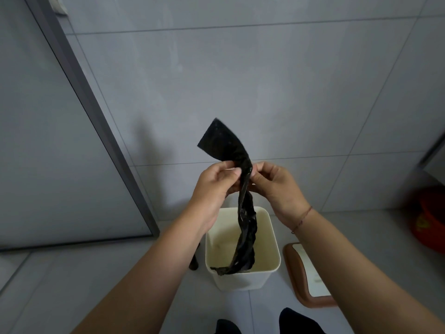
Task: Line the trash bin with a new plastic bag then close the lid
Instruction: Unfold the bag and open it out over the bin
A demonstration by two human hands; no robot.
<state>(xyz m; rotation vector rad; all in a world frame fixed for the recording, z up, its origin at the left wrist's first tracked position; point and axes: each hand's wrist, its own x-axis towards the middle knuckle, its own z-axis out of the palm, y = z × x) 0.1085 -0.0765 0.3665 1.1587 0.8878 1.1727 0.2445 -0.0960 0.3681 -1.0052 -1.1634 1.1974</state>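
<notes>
A black plastic bag (244,213), still folded into a narrow twisted strip, hangs in front of me. My left hand (216,186) and my right hand (277,186) both pinch it near its upper part, with a flat end sticking up above my fingers. Its lower end dangles into the cream-white trash bin (269,239), which stands open on the floor below my hands with no liner in it. The bin's lid (305,273), brown-rimmed with a white centre, lies flat on the floor just right of the bin.
A grey tiled wall rises behind the bin. A grey-framed glass door (72,153) stands at the left. A dark slim object (194,261) stands left of the bin. A red basin (431,227) sits at the far right. My dark feet (296,321) are at the bottom.
</notes>
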